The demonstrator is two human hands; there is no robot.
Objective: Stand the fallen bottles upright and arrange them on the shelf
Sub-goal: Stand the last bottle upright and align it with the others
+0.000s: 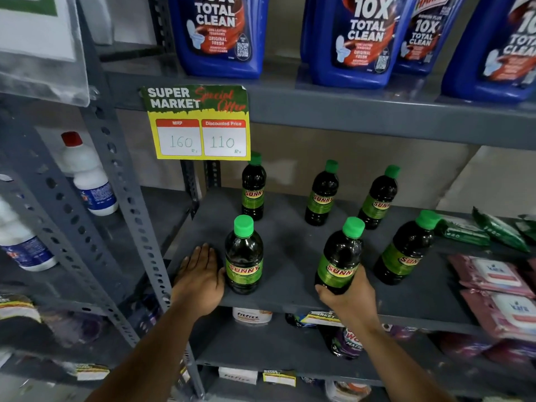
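Six upright bottles stand on the shelf [290, 250]. The right hand [352, 297] grips the front middle bottle [340, 256] near the edge; the left hand [200, 274] lies flat, fingers open, beside the front left bottle [244, 256].

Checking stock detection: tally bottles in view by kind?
Green-capped Sunny bottles on the middle shelf: 6
Blue 10X Total Clean bottles on the top shelf: 4
White bottles, left rack: 2
Total: 12
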